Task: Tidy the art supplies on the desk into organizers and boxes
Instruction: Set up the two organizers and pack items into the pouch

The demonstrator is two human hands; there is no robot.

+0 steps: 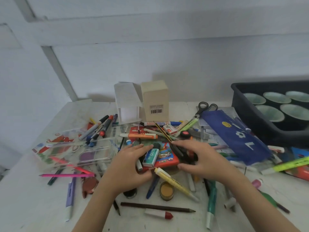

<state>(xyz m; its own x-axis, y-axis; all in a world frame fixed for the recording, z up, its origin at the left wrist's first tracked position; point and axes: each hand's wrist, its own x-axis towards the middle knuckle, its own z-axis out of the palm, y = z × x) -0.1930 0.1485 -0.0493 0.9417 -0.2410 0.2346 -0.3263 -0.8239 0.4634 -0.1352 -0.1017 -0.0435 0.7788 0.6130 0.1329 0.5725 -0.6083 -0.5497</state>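
Near centre, left hand (132,163): is lying half-open, fingers touching the staple box (150,157)
Right hand (200,159): is resting straight-fingered on a black tool (178,151)

The white desk (25,198) looks matt and scuffed. At its left edge a clear plastic organizer box (93,153) is glossy; at the back right corner, a dark rectangular plastic tub (267,129) is matt.

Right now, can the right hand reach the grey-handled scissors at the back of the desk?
Probably yes. The scissors lie uncovered at the back, their handles clear, straight ahead of the right hand. Only low pens and markers lie between, so it could pass over them.
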